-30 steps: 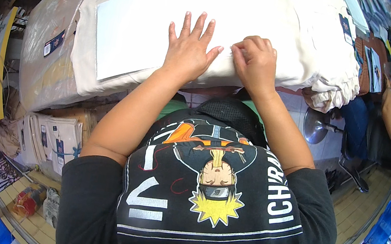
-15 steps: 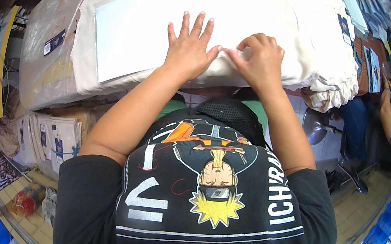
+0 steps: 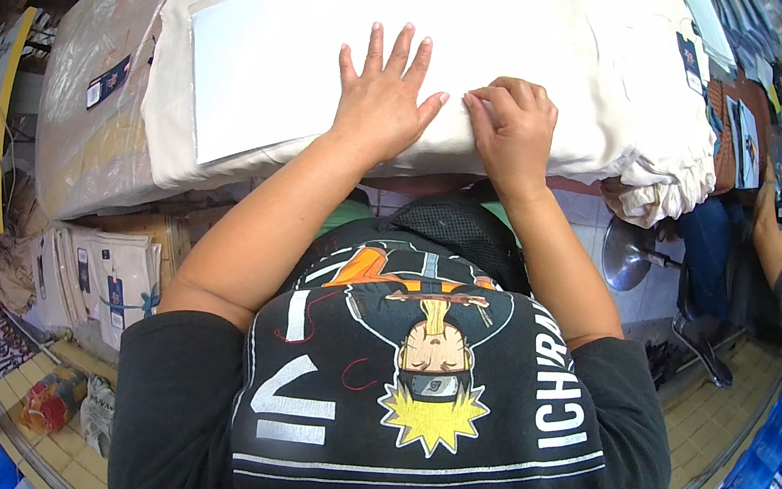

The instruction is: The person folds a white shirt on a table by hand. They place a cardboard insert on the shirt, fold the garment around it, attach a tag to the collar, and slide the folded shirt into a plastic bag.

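A cream garment (image 3: 591, 123) lies spread over the table in front of me, with gathered folds at its right end. On its left part rests a flat white sheet (image 3: 235, 69), glaring in the light. My left hand (image 3: 379, 101) lies flat with fingers spread, across the sheet's right part. To its right, my right hand (image 3: 512, 126) is closed in a pinch just above the garment's near side. Whatever its fingertips hold is too small to make out. A dark tag (image 3: 686, 61) lies on the garment at the far right.
A plastic-wrapped bundle with a dark tag (image 3: 108, 83) lies to the left. Below it stand folded, tagged cream garments (image 3: 118, 280). At right, another person's forearm (image 3: 773, 226) reaches toward hanging or stacked clothes. A round metal stool seat (image 3: 624, 254) stands by the table.
My right hand has moved slightly away from my left thumb, and its fingers have curled in more. My left hand has barely shifted. At right, the other person's arms have moved.
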A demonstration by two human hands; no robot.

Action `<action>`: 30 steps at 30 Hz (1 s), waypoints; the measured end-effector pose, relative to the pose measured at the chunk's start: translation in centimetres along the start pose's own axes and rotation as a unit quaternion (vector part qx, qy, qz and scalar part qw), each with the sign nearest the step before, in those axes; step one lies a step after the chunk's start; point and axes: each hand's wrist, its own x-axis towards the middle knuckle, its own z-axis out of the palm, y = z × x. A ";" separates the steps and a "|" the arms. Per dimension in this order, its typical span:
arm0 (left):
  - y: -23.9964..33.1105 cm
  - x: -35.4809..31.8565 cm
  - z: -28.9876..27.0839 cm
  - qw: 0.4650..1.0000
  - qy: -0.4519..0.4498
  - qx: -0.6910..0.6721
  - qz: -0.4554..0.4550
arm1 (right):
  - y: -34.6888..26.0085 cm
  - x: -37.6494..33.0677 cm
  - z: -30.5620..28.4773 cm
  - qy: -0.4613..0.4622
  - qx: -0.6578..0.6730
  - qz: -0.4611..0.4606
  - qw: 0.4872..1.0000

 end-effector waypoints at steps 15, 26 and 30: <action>-0.4 1.1 -3.5 0.989 -0.136 -0.060 -0.012 | 5.3 6.1 -4.0 -0.122 0.205 0.347 0.907; -2.1 4.1 -0.3 0.998 -0.006 -0.012 -0.062 | 1.6 9.5 2.2 -0.150 -0.080 0.057 0.984; -2.1 4.0 -0.5 0.997 -0.020 -0.017 -0.067 | 5.0 11.3 0.4 -0.171 0.077 0.320 0.929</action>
